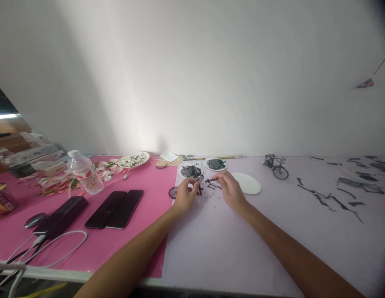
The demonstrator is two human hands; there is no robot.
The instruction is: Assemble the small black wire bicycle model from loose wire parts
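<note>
My left hand [186, 194] is closed on a small black model bicycle, mostly hidden by the fingers. A spoked wheel [173, 192] shows left of that hand, and another wheel [199, 178] shows at its fingertips. My right hand [232, 191] pinches a small dark plastic part [213, 180] that points left, apart from the bicycle. Between the hands, several small black pieces [211, 186] lie on the pale table. Behind them stand a white plate of black wheels [181, 172] and a plate of dark green and black parts [216, 164].
A white oval plate [249, 184] sits beside my right hand. Further right stand a model bicycle [276, 166] and scattered black parts [331, 198]. On the pink left side are two phones [116, 209], a power bank [60, 217], cables, a bottle [85, 174] and a petal plate [145, 156].
</note>
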